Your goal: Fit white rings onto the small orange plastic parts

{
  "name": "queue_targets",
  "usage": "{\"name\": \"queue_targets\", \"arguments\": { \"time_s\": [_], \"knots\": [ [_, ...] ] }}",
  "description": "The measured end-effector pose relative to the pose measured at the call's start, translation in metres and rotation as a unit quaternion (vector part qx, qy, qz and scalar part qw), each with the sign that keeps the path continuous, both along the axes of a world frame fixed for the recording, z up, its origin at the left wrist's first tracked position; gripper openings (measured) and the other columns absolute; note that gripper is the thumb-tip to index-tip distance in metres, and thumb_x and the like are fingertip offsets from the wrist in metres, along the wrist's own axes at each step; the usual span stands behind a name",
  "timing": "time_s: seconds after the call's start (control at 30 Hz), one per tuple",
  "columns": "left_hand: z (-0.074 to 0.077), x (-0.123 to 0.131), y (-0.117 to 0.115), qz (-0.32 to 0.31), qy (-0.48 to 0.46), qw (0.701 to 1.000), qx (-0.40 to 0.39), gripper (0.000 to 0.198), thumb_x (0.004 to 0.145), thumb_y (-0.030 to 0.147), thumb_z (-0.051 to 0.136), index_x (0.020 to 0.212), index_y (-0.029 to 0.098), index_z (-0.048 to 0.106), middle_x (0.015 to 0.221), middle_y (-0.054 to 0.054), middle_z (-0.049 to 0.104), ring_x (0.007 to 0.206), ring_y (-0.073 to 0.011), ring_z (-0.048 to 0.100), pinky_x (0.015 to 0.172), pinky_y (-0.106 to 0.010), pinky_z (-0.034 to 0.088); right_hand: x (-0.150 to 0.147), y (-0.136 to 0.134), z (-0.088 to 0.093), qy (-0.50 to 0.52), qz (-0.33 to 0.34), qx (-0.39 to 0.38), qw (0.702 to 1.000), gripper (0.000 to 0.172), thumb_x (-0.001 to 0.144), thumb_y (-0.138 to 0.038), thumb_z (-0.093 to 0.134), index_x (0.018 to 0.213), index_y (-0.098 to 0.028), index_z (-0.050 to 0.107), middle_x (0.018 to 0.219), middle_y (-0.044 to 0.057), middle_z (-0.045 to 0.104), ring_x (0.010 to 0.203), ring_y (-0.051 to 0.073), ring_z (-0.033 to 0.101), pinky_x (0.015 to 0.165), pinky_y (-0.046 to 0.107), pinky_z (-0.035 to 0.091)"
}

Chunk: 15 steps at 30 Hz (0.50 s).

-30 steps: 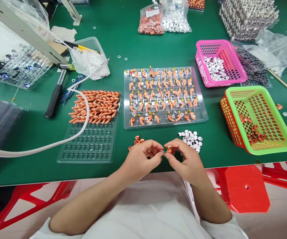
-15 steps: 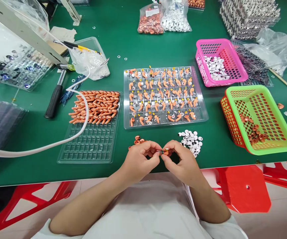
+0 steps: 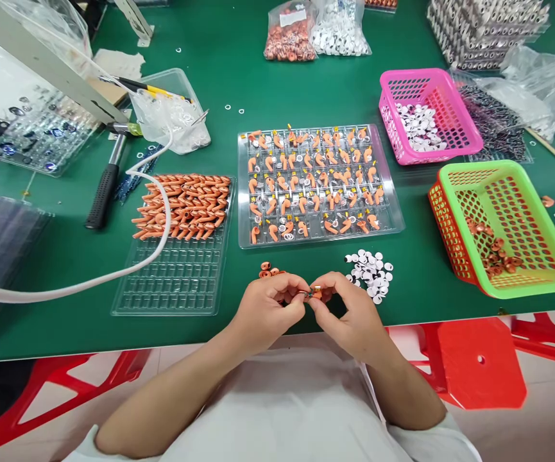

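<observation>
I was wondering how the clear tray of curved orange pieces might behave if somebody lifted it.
The clear tray might flex somewhat, since it looks like moulded plastic. Its curved orange pieces would probably shift or spill if tilted, as no lid covers them.

Assembly workshop — parts trays [image 3: 390,218], hammer [image 3: 104,186]

Was worn on the head — looked forward and steeply down over the white shirt [image 3: 281,404], near above left hand [image 3: 268,314] and right hand [image 3: 354,316]; took in green table [image 3: 277,90] beyond.
</observation>
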<state>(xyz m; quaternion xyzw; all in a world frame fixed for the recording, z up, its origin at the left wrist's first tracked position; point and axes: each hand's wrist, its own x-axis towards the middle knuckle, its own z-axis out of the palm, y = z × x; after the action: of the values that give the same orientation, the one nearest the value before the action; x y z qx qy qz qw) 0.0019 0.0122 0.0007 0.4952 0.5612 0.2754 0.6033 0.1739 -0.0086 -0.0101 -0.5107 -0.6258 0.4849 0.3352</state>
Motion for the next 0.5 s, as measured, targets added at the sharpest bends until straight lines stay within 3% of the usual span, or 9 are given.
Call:
{"name": "queue_targets", "arguments": {
  "time_s": [0.27,0.5],
  "knots": [
    [0.01,-0.001,0.004,0.027,-0.069,0.997,-0.027,0.014,0.078,0.024,0.068,0.086,0.014,0.073,0.075,-0.005,0.071,0.071,-0.0159,0.067,0.068,-0.026,0.057,-0.002,0.0,0.001,0.016,-0.037,-0.006,0.999,0.01,0.089,-0.018,0.057,0.098,-0.024,0.057,0.088,0.001,0.066,0.076,0.015,0.062,0.07,0.027,0.053],
    [0.017,0.001,0.006,0.016,-0.065,0.998,-0.016,0.012,0.081,0.025,0.064,0.085,0.015,0.07,0.079,-0.004,0.071,0.066,-0.0134,0.064,0.061,-0.023,0.056,-0.008,-0.003,0.002,-0.011,-0.066,0.042,0.997,0.011,0.088,-0.017,0.057,0.096,-0.024,0.056,0.083,-0.001,0.066,0.072,0.014,0.062,0.068,0.027,0.052]
  ]
}}
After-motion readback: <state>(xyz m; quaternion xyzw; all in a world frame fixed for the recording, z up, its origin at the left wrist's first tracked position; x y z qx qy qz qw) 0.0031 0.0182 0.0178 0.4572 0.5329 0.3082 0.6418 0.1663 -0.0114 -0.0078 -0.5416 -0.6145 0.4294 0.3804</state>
